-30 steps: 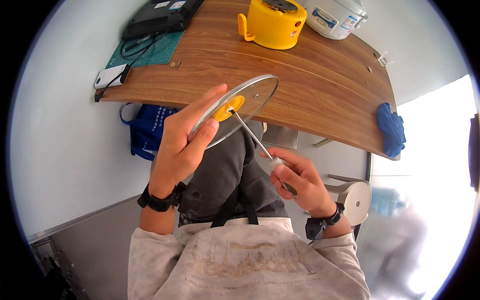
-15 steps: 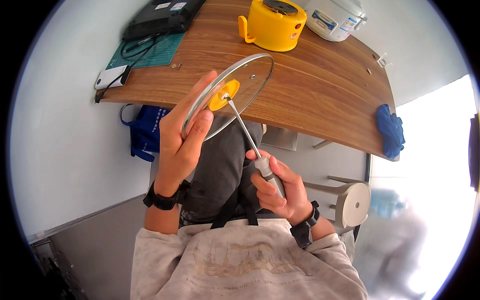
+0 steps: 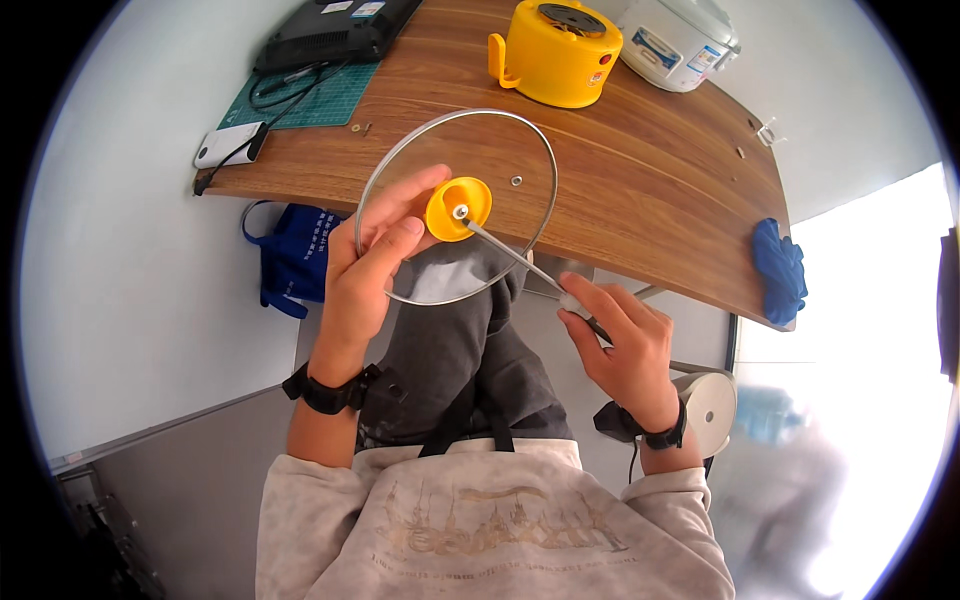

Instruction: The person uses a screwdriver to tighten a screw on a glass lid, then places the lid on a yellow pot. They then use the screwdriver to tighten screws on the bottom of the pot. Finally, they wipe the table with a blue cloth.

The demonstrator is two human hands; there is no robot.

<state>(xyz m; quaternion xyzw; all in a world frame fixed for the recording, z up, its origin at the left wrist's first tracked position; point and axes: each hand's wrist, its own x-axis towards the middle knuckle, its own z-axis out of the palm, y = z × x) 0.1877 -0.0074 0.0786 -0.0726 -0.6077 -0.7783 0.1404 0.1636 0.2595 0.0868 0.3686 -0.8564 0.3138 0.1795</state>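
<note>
A round glass lid (image 3: 500, 150) with a metal rim is held up over my lap, just off the near edge of the table. My left hand (image 3: 385, 240) grips it at the left, thumb on the near face and fingers behind the glass. At its middle sits a yellow knob (image 3: 475, 192) with a pale screw or washer in its centre. My right hand (image 3: 630, 345) is closed round the handle of a screwdriver (image 3: 520, 262). The shaft slants up to the left, and its tip meets the centre of the knob or lies right beside it.
On the wooden table (image 3: 640, 190) stand a yellow electric pot base (image 3: 560, 60) and a white rice cooker (image 3: 675, 45). At the left lie a black device (image 3: 330, 40), a green cutting mat (image 3: 330, 105) and a white power bank (image 3: 228, 147). A stool (image 3: 708, 415) stands at lower right.
The lid has turned from a steep tilt to face me more squarely. My right hand has moved right and up, and the screwdriver now lies at a flatter slant.
</note>
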